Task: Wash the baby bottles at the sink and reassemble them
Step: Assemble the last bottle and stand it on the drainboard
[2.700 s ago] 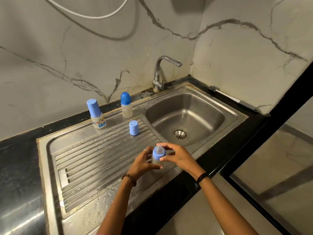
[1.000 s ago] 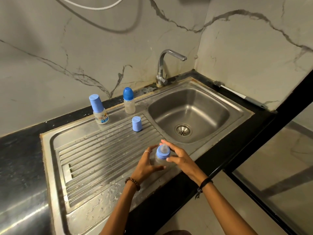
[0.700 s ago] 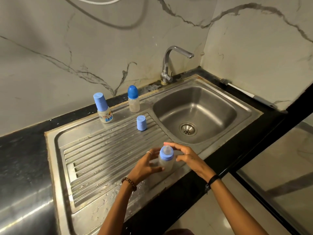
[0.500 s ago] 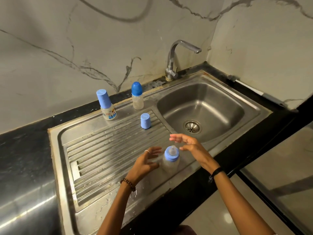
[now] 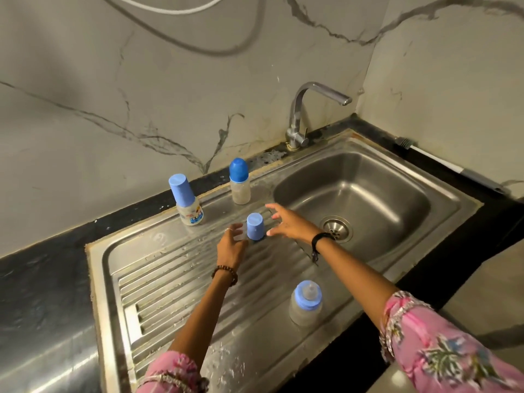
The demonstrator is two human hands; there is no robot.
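Loose blue cap (image 5: 254,226) stood mid-frame on ribbed surface (image 5: 170,285), between both hands. Left hand (image 5: 231,246) and right hand (image 5: 289,222) spread wide, flanking cap, contact unclear. Uncapped bottle (image 5: 306,306) stood lower right, apart.

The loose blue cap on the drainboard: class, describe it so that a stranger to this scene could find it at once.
Start at the steel sink basin and move left onto the ridged drainboard. Between the left hand and the right hand stands the loose blue cap. Unlike the three bottles nearby, it has no bottle beneath it.
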